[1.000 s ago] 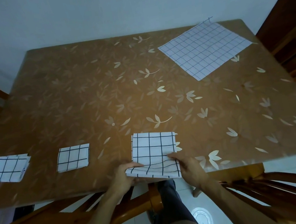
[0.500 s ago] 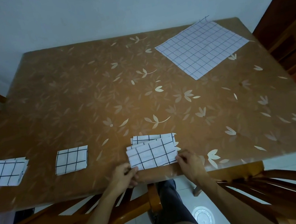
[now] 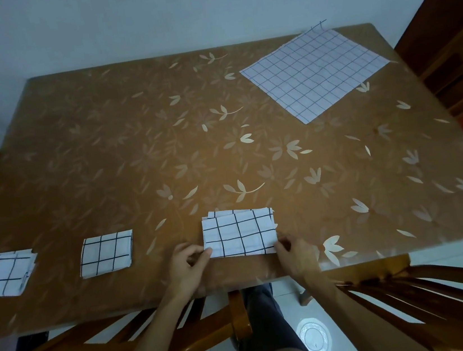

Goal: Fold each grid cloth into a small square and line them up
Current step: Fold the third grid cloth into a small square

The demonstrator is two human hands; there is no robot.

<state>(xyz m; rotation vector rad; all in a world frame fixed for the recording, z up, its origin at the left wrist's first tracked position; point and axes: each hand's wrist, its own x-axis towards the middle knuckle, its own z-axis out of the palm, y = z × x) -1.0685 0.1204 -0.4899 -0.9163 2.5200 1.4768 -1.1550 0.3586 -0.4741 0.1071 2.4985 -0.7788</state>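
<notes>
"Which fold was that person on when you looked over?"

"The third white cloth with the black grid [image 3: 239, 234] was a rectangle, folded but too wide to be a square. It lay at the near edge of the brown flower-patterned table [image 3: 134, 158], to the right of the two small folded grid squares [image 3: 106, 253] [image 3: 3, 274] in the row."

"And the hands?"

"The left hand [image 3: 187, 265] had thumb and fingers pinched on the rectangle's near left corner. The right hand [image 3: 294, 251] touched the near right corner; I couldn't tell whether it was gripping or only pressing."

"So what was needed next?"

"I'd judge one more fold, side over side, edges matched, since the layers at the far edge sat slightly uneven. Then a nudge to keep the row straight and evenly spaced."

"Anything left after that?"

"One large unfolded grid cloth [image 3: 315, 71] lay flat at the table's far right corner, well apart from both hands."
</notes>
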